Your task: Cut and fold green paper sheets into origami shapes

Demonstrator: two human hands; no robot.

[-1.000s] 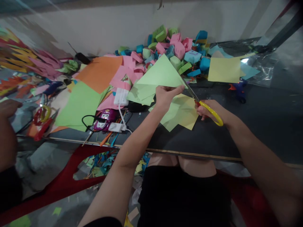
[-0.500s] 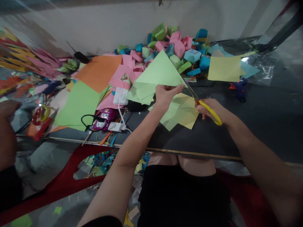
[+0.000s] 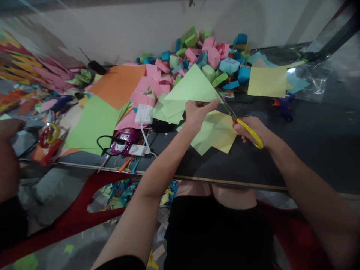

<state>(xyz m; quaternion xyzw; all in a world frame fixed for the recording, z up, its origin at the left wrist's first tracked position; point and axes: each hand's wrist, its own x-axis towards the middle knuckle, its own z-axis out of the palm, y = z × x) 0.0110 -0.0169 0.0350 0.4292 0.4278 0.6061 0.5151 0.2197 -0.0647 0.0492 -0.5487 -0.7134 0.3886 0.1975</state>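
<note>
The left hand (image 3: pixel 198 114) pinches a pale green paper (image 3: pixel 194 85) between its thumb and fingers, up above the dark surface (image 3: pixel 315 142). One corner of the paper points away from the person, toward a big heap of paper shapes (image 3: pixel 212 58) in pink, blue and green. More pale green sheets (image 3: pixel 168 111) show under its left side, and I can't tell if the left hand holds those too. The right hand (image 3: pixel 250 125) is closed around the yellow handle of the scissors (image 3: pixel 247 130). The blades lie along the right side of the green paper, close to the left fingertips, and I can't tell how far apart they are. Below the hands, green and yellow sheets (image 3: pixel 205 138) lie on the surface, one over another. To the right are a yellow paper (image 3: pixel 266 82), a shiny clear bag (image 3: pixel 319 84) and a dark blue tool (image 3: pixel 286 108). To the left are an orange paper (image 3: pixel 119 84), a bigger green sheet (image 3: pixel 92 125) and a shiny purple thing (image 3: pixel 128 138). Another person's hand (image 3: pixel 10 128) shows at the left edge.
</note>
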